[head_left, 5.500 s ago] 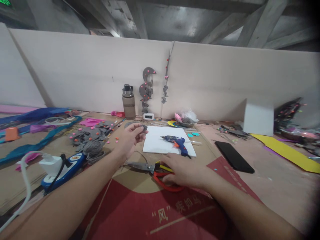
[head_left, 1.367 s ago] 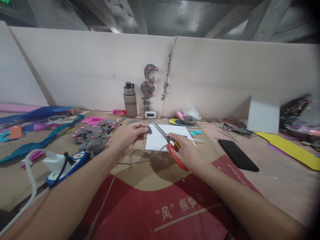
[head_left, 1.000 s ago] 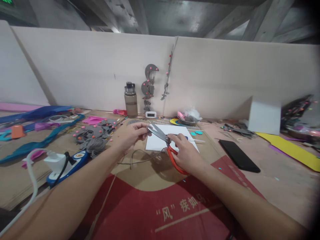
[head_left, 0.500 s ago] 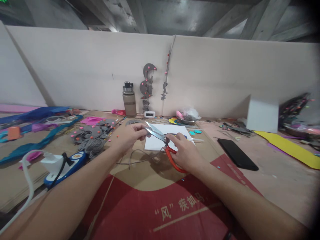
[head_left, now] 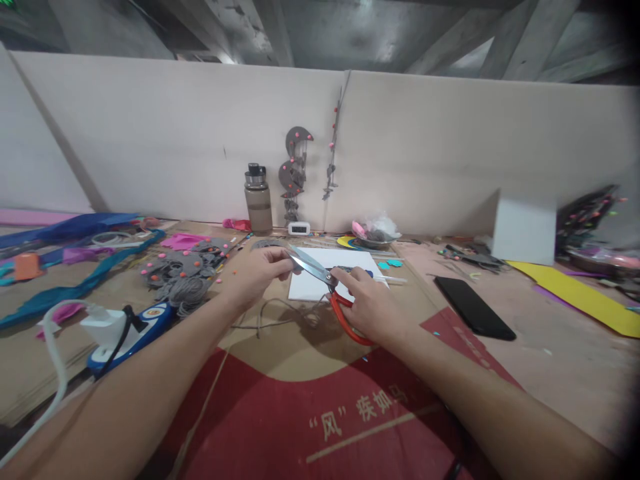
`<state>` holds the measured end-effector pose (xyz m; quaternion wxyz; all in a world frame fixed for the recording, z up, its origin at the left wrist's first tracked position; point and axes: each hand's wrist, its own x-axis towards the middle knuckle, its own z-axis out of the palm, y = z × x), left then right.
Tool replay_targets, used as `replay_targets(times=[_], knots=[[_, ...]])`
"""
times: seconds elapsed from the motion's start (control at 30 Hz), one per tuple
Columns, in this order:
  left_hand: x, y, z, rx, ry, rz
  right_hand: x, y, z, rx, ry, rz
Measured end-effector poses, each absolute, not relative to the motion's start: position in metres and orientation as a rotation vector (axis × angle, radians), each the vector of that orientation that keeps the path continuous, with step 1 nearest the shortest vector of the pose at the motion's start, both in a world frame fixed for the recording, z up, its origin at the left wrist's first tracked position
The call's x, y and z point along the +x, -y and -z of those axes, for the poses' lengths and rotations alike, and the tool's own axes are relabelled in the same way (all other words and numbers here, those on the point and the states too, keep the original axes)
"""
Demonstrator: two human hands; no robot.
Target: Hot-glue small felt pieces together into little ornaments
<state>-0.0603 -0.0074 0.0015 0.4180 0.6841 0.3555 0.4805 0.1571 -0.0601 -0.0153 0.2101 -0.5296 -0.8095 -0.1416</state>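
My right hand [head_left: 370,303] is closed around the red handles of a pair of scissors [head_left: 311,265], whose silver blades point left and up. The fingers of my left hand [head_left: 265,270] are pinched together right beside the blade tips. Whatever sits in that pinch is too small or hidden to name. Under the hands, a thin grey cord [head_left: 270,325] lies in loose curls on the cardboard. Behind the scissors is a white sheet [head_left: 305,288], partly covered by them and my right hand.
A bottle [head_left: 259,207] and a small digital clock [head_left: 299,229] stand by the white wall. On the left are grey yarn [head_left: 185,293] and a blue power strip [head_left: 150,319] with a white plug. A black phone [head_left: 473,307] and yellow sheet [head_left: 580,297] lie right.
The scissor blades have come closer together. Both hands stay in nearly the same place.
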Motion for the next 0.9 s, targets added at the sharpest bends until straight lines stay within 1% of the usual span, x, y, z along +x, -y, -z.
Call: replay_targets(times=[0.37,0.6,0.67,0.83,0.9], knots=[[-0.062,0.006,0.0,1.733,-0.903,-1.188,0.158,0.059,0.018,-1.467,2.257,0.434],[-0.061,0.008,-0.002,1.714,-0.908,-1.177,0.157,0.06,0.016,-1.469,2.272,0.391],[-0.06,0.009,-0.003,1.686,-0.9,-1.172,0.158,0.059,0.017,-1.438,2.253,0.321],[-0.059,0.008,-0.002,1.507,-0.892,-1.195,0.16,0.05,0.021,-1.32,2.057,-0.048],[-0.059,0.007,-0.001,1.442,-0.881,-1.212,0.16,0.048,0.022,-1.32,1.997,-0.124]])
